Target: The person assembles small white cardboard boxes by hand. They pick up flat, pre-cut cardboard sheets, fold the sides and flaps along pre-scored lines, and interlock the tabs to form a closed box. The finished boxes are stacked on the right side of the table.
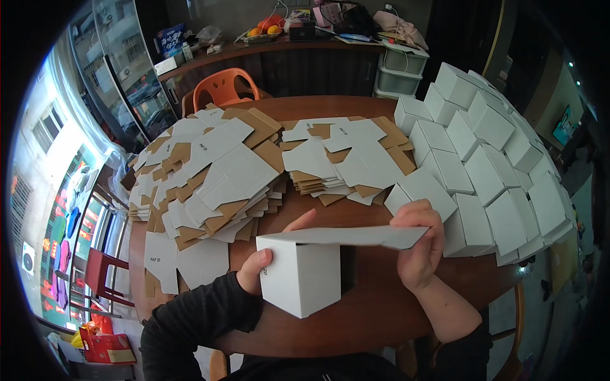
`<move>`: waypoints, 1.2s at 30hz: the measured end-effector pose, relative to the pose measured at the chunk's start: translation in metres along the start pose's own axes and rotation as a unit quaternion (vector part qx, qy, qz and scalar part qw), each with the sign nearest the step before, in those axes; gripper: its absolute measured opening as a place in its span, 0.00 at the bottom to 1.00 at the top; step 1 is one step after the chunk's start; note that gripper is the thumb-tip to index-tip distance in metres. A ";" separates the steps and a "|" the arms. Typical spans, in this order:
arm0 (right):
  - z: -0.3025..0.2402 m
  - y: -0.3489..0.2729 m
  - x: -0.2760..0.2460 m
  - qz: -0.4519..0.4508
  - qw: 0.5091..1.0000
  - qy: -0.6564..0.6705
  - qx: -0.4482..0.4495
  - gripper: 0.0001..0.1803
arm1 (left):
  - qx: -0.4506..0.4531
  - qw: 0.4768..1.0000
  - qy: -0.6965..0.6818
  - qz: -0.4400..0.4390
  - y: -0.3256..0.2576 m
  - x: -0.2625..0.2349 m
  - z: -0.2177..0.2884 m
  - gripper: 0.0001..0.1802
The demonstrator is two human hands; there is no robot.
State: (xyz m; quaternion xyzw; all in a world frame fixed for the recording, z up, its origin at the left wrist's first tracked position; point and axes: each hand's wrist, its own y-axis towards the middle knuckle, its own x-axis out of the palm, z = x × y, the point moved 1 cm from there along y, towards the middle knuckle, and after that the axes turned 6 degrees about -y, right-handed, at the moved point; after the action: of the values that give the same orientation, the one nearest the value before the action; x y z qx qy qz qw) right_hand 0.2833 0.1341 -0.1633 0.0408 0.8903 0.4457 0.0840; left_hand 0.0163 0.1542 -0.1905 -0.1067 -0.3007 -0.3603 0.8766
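Observation:
In front of me a small white cardboard box [318, 279] is held above the wooden table's near edge. My left hand [254, 270] grips it from the left side, thumb on the near face and a finger showing behind its top edge. A long white flap [362, 237] reaches from the box's top toward the right. My right hand [420, 247] is closed on the flap's far right end, fingers over its top. The box's inside is hidden from this angle.
Flattened white-and-brown box blanks lie in a large stack [222, 171] at left and a smaller stack [346, 152] in the middle. Many folded white boxes [489, 171] pile up at right on the table [381, 317]. Beyond stand an orange chair [225, 87] and a cluttered counter [254, 51].

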 end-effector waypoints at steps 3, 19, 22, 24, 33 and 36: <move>-0.005 0.005 0.000 0.006 1.000 0.003 0.000 0.21 | -0.018 1.000 -0.005 -0.013 -0.001 -0.002 -0.002 0.68; 0.018 -0.022 -0.004 -0.026 0.945 0.197 0.261 0.28 | -0.120 0.984 -0.087 0.094 -0.024 -0.007 -0.016 0.50; 0.008 -0.014 0.006 -0.010 0.906 0.295 0.302 0.29 | -0.127 0.982 -0.092 0.107 -0.026 -0.007 -0.017 0.51; 0.003 -0.008 0.009 -0.037 0.873 0.287 0.391 0.29 | -0.133 0.982 -0.091 0.097 -0.027 -0.009 -0.018 0.50; 0.015 -0.018 0.025 -0.191 0.820 0.165 0.514 0.35 | -0.174 0.970 -0.168 0.021 -0.039 -0.040 -0.033 0.47; 0.026 -0.022 0.023 -0.067 0.895 0.114 0.427 0.38 | -0.091 0.984 -0.086 0.125 -0.028 -0.010 -0.023 0.50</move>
State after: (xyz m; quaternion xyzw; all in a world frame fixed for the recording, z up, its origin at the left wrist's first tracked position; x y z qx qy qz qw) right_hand 0.2659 0.1447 -0.1982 -0.0379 0.9990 0.0179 -0.0145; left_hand 0.0014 0.1305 -0.2156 -0.2536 -0.3250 -0.2630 0.8723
